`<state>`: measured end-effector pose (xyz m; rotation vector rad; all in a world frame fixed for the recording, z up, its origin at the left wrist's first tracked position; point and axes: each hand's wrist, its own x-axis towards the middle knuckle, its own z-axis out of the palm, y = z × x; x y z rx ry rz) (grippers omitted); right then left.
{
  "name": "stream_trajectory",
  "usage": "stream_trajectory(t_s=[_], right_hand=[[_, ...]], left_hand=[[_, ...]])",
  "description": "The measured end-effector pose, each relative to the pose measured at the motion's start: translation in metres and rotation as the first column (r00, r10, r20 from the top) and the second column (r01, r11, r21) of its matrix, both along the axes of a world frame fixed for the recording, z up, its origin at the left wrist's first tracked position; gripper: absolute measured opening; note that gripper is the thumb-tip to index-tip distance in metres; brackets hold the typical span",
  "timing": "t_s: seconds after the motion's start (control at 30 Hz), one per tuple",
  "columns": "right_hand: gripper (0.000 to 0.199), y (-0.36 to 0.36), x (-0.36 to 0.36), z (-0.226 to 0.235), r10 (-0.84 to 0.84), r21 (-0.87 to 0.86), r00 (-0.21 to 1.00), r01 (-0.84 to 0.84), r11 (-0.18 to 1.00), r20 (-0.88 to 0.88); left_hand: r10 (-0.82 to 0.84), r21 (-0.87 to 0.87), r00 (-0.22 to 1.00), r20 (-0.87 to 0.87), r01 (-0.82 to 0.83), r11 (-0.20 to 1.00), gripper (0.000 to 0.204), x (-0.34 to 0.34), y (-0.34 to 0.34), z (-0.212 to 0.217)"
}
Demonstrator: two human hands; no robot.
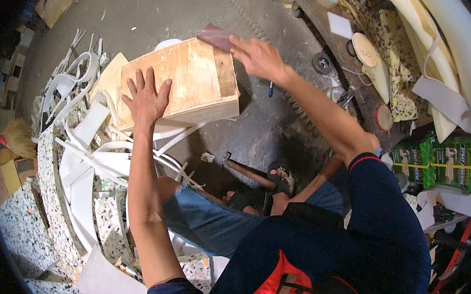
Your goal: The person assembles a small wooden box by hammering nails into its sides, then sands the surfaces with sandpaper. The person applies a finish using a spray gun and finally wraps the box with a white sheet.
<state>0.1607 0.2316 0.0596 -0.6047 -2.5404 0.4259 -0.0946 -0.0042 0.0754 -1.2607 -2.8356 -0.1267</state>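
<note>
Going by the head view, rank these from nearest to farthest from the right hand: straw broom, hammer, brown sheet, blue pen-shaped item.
1. Brown sheet: held in the right hand.
2. Blue pen-shaped item: right of the wooden box.
3. Hammer: on the floor, near picture centre.
4. Straw broom: far left.

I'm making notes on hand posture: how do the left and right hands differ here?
The left hand lies flat with fingers spread, while the right hand has its fingers bent around the end of a reddish-brown sheet. The left hand rests on the left part of the wooden box; the right hand is by its far right corner. Both are bare.
</note>
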Motion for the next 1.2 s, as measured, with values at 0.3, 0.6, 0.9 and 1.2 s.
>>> stream_trajectory(t_s=[0.3,0.6,0.9,1.2], right_hand=[[0.054,-0.027,0.021,-0.012,-0.058,-0.212,0.989,0.028,0.977,-0.133],[0.055,-0.075,0.067,-0.01,-0.042,-0.271,0.993,0.01,0.963,-0.112],[0.049,-0.009,0.004,-0.017,-0.089,-0.118,0.985,0.072,0.99,-0.149],[0.054,0.001,-0.009,-0.001,-0.151,-0.155,0.987,0.139,0.978,-0.064]], left_hand=[[-0.01,-0.009,1.0,0.012,0.01,1.0,0.085,0.006,0.001,0.0],[0.004,0.001,1.0,-0.018,-0.004,1.0,0.082,0.003,0.002,-0.002],[-0.024,-0.002,1.0,0.004,0.024,1.0,0.082,0.001,0.0,0.002],[-0.021,0.0,1.0,-0.001,0.021,1.0,0.084,0.003,0.002,0.001]])
